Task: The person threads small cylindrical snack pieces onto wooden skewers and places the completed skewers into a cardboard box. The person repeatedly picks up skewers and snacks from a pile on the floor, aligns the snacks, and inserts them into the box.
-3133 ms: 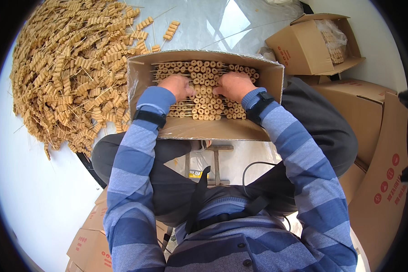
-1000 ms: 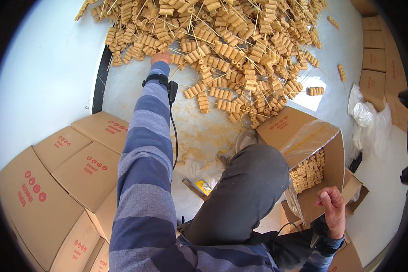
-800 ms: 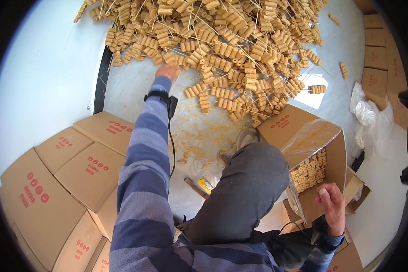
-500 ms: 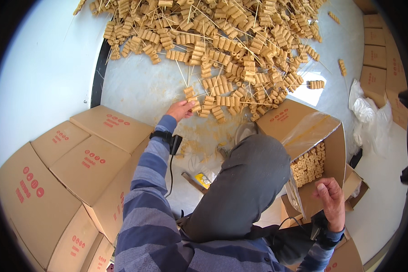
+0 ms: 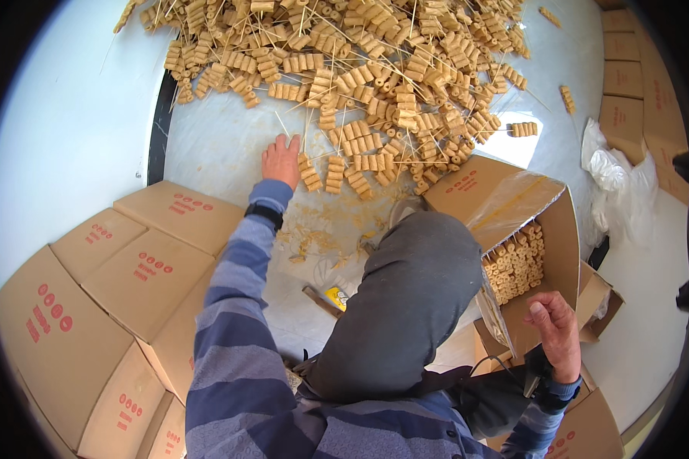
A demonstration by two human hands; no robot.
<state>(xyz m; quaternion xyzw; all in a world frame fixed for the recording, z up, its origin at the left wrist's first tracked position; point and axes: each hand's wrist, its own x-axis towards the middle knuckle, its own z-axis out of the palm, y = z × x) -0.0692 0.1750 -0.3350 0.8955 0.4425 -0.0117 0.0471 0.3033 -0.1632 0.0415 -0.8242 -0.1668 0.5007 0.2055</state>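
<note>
Toward the near left edge of a big pile of skewered, tan, ridged rolls (image 5: 360, 76), my left hand (image 5: 282, 163) is low over the floor, its back up and its fingers bent. A thin stick (image 5: 281, 121) comes out past its fingertips; whatever roll is on it lies hidden under the hand. Just right of that hand lies a ridged roll skewer (image 5: 308, 173), with another roll skewer (image 5: 334, 174) beside it. My right hand (image 5: 559, 333) is raised next to the open carton (image 5: 563, 245), fingers curled in, with nothing visible in them. Rolls (image 5: 517, 264) pack the carton, ends up.
Closed brown cartons (image 5: 149, 268) stack on my left, more cartons (image 5: 624, 84) along the far right. Clear plastic bags (image 5: 620, 180) lie right of the open carton. Crumbs (image 5: 321, 229) scatter the floor before my knee. A yellow packet (image 5: 337, 297) lies near my leg.
My left hand has moved left and slightly away from me, over the skewer at the pile's edge. That skewer's roll is now out of sight. My right hand stays by the carton.
</note>
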